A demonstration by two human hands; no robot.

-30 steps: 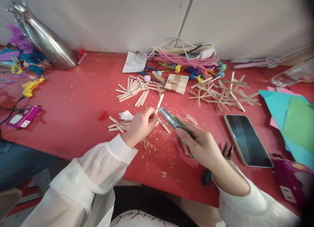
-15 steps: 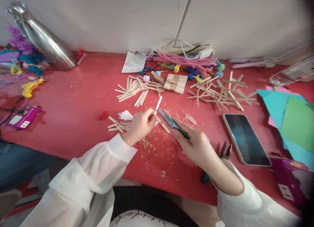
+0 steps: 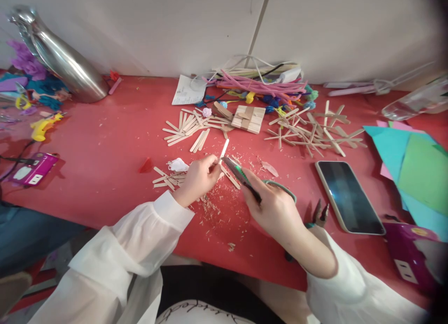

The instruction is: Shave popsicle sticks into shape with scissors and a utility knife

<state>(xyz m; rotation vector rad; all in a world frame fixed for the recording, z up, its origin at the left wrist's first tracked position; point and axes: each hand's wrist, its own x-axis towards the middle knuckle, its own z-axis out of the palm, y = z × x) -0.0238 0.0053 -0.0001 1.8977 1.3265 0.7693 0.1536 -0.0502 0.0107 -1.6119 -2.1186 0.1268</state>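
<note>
My left hand [image 3: 203, 175] pinches a wooden craft stick [image 3: 224, 148], its rounded end pointing up and away. In my right hand [image 3: 275, 209] is a utility knife [image 3: 241, 175] with a green and black handle, its blade tip close to the stick just beyond my left fingertips; whether blade and wood touch is hard to tell. Wood shavings [image 3: 213, 209] lie scattered on the red table beneath both hands. A small heap of craft sticks [image 3: 168, 178] sits beside my left wrist, and one loose stick [image 3: 231, 177] lies between the hands.
Farther back are piles of sticks [image 3: 185, 128], a banded bundle [image 3: 249, 119] and pink pipe cleaners [image 3: 259, 82]. On the right lie pliers [image 3: 320, 214], a phone [image 3: 350, 196] and coloured paper [image 3: 420, 174]. A steel jug [image 3: 70, 58] stands back left; a purple glue gun [image 3: 35, 168] lies left.
My right hand has turned and shifted slightly left, and the knife is tilted more on edge. A green loop beside that hand now shows. My left hand still holds the stick.
</note>
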